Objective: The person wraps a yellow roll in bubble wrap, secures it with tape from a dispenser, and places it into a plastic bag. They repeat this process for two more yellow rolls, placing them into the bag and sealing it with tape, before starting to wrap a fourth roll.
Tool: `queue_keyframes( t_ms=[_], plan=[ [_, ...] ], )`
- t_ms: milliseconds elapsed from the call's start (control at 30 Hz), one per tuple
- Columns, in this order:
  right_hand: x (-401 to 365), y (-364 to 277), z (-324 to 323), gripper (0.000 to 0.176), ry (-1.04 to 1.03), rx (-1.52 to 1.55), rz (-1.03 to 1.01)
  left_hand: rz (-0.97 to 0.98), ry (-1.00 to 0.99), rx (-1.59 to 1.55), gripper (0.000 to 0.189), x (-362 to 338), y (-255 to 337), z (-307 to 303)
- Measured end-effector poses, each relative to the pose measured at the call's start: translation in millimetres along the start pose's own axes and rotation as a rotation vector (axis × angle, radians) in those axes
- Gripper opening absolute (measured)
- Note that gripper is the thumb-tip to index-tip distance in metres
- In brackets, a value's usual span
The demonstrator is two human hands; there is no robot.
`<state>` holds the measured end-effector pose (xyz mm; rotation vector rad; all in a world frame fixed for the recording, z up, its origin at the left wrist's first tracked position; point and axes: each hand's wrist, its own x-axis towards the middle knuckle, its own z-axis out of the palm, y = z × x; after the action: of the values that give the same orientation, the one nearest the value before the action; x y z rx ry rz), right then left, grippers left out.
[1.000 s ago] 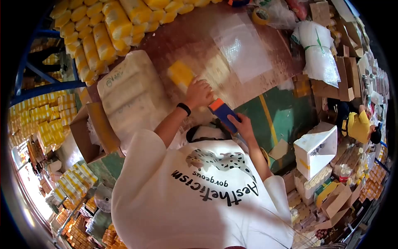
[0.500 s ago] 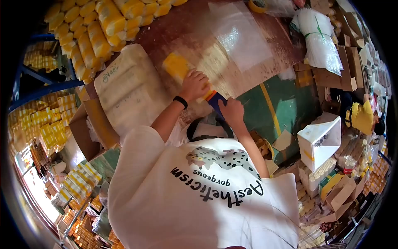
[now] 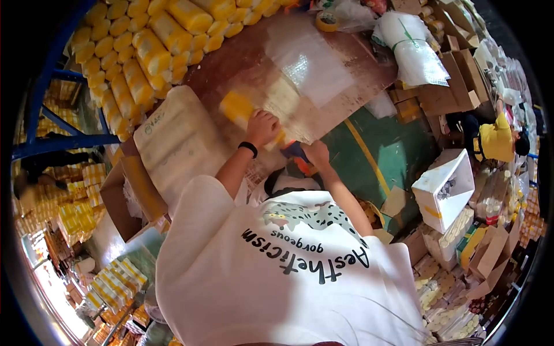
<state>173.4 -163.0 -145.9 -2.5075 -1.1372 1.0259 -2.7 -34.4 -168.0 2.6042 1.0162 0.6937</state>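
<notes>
My left hand (image 3: 262, 128), with a black band at the wrist, has its fingers curled over the near end of a yellow-wrapped package (image 3: 238, 107). The package is blurred by motion and lies over the brown tabletop (image 3: 210, 78). Close by on the right, my right hand (image 3: 315, 155) is closed round a dark blue and orange object (image 3: 296, 152); I cannot tell its exact kind. The object is near the table's front edge, right beside the package's near end.
Yellow packages (image 3: 153, 49) are stacked at the back left. A white wrapped bundle (image 3: 176, 135) and an open carton (image 3: 135, 187) stand left. Clear plastic sheets (image 3: 311, 63) and a yellow tape roll (image 3: 326, 22) lie behind. A foam box (image 3: 441, 190) and another person (image 3: 496, 138) are right.
The view has shifted. My right hand has turned the dark blue object, and more orange shows on it. My left hand remains on the yellow package.
</notes>
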Motion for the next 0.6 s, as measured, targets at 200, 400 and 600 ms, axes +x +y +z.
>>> queue_keyframes(
  t_ms=[200, 400, 600],
  plan=[
    [-26, 13, -63, 0.05, 0.007, 0.35, -0.066, 0.04, -0.141, 0.057, 0.02, -1, 4, -10],
    [-25, 63, -110, 0.048, 0.206, 0.596, 0.011, 0.467, -0.496, 0.66, 0.044, -29, 47, -17],
    [-16, 88, -108, 0.043, 0.168, 0.789, 0.042, 0.632, -0.719, 0.808, 0.049, -1, 35, 5]
  ],
)
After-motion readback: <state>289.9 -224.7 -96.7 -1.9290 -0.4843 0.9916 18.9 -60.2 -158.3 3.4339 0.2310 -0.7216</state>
